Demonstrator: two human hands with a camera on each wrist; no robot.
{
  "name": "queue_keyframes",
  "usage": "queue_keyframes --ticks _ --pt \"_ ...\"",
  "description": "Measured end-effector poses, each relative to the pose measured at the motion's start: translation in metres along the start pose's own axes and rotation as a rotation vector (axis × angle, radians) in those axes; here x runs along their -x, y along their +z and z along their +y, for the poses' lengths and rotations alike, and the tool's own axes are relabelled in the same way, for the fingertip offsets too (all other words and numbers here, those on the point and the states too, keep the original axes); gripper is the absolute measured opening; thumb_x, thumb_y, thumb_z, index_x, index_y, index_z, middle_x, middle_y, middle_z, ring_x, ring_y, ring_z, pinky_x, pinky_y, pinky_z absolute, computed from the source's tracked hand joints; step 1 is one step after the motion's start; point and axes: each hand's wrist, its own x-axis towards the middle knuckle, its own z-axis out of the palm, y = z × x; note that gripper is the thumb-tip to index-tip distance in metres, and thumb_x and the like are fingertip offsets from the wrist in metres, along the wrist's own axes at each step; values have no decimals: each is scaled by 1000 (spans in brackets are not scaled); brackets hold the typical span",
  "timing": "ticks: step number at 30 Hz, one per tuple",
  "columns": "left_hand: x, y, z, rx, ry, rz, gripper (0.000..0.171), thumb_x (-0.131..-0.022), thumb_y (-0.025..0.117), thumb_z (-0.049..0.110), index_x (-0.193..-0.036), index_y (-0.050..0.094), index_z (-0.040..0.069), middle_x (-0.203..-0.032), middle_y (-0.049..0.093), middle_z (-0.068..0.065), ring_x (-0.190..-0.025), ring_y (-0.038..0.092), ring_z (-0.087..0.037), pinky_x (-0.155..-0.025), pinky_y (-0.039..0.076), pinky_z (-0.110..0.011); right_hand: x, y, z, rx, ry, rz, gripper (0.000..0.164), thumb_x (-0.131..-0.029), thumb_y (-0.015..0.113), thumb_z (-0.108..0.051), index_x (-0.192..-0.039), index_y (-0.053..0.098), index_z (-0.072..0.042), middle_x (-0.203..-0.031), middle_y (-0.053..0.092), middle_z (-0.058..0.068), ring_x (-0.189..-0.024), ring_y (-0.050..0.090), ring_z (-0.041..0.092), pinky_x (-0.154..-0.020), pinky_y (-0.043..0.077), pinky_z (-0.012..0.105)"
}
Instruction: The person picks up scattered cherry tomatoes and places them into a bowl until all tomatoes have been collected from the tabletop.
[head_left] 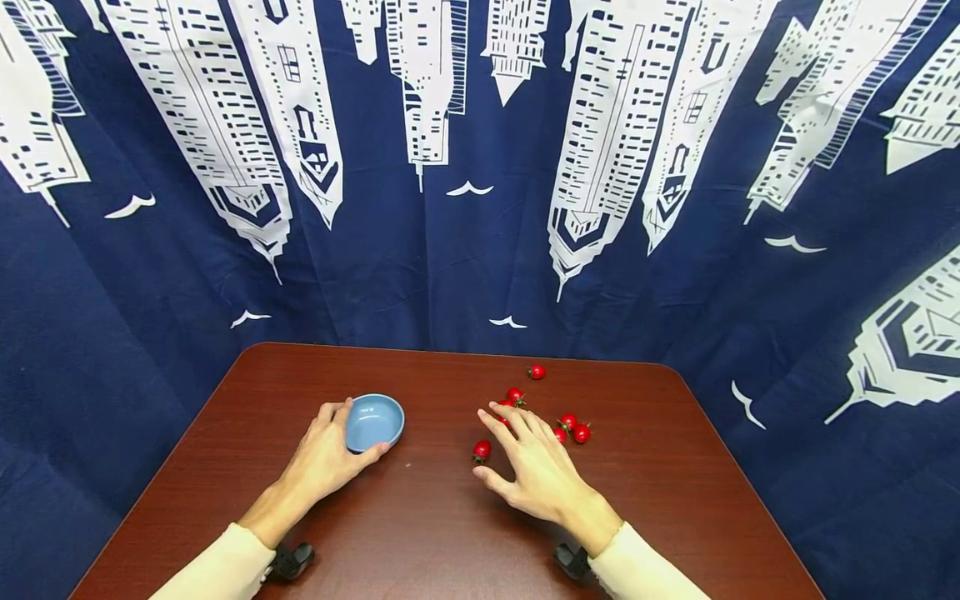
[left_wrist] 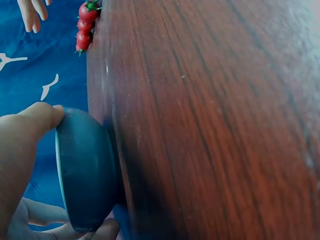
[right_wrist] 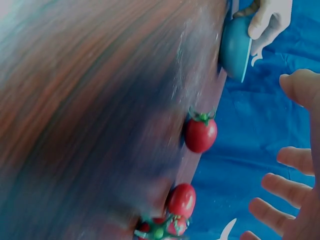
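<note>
A small blue bowl [head_left: 375, 423] sits on the left part of the table. My left hand [head_left: 322, 457] grips it by the rim, thumb on the near side and fingers around the far left side. In the left wrist view the bowl's outer wall [left_wrist: 87, 170] shows between thumb and fingers. Over the cherry tomatoes, my right hand [head_left: 538, 468] hovers with spread fingers and holds nothing. One cherry tomato [head_left: 482, 451] lies just left of its thumb and index finger. Several more are partly hidden behind its fingers, and a pair of tomatoes [head_left: 582, 433] lies to their right.
A lone cherry tomato [head_left: 537, 372] lies near the far edge of the brown wooden table [head_left: 420, 533]. Behind the table hangs a dark blue curtain [head_left: 465, 258] printed with white buildings and birds. Both wrists wear black camera mounts under cream sleeves.
</note>
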Motion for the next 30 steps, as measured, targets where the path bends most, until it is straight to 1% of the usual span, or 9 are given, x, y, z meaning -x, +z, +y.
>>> queue_keyframes --ticks 3,7,12,16,21,24,30 --pt "1 1 1 6 -1 -19 111 -95 93 54 -170 47 -13 -152 61 -33 -133 69 -53 -111 62 -67 -4 2 -5 0 -26 -9 84 -107 79 -60 -177 51 -24 -178 56 5 -156 61 38 -131 50 63" --pt "2 2 4 22 14 -20 111 -93 95 54 -168 49 -14 -151 61 -33 -132 70 -52 -110 62 -66 -9 5 -13 14 -63 -16 82 -106 81 -57 -175 53 -21 -175 58 6 -155 62 33 -128 54 59" --pt "2 3 8 34 50 -13 110 -91 97 53 -165 52 -14 -149 63 -32 -131 71 -49 -108 64 -64 -16 11 -22 4 -99 -34 75 -107 82 -51 -171 59 -20 -175 58 4 -156 61 27 -125 57 55" --pt "3 3 12 37 77 -19 110 -90 99 52 -164 53 -15 -147 64 -31 -128 74 -47 -107 65 -61 -22 16 -31 8 -145 -52 69 -109 80 -50 -169 61 -20 -174 59 4 -156 61 26 -124 58 54" --pt "5 3 15 43 87 -42 111 -89 100 54 -164 54 -14 -145 65 -27 -122 76 -42 -104 67 -57 -29 24 -41 18 -183 -84 68 -111 78 -50 -170 60 -21 -174 59 5 -154 63 26 -124 59 52" --pt "7 2 17 42 84 -68 113 -88 100 56 -165 54 -13 -145 65 -25 -118 77 -39 -101 69 -54 -31 27 -46 13 -201 -96 68 -111 78 -49 -170 60 -21 -174 59 5 -153 63 26 -124 59 52" --pt "11 4 24 39 101 -111 114 -86 101 58 -166 55 -9 -143 65 -21 -115 79 -35 -98 69 -49 -32 32 -50 19 -222 -102 66 -112 76 -49 -169 61 -20 -170 62 3 -152 64 24 -126 58 49"
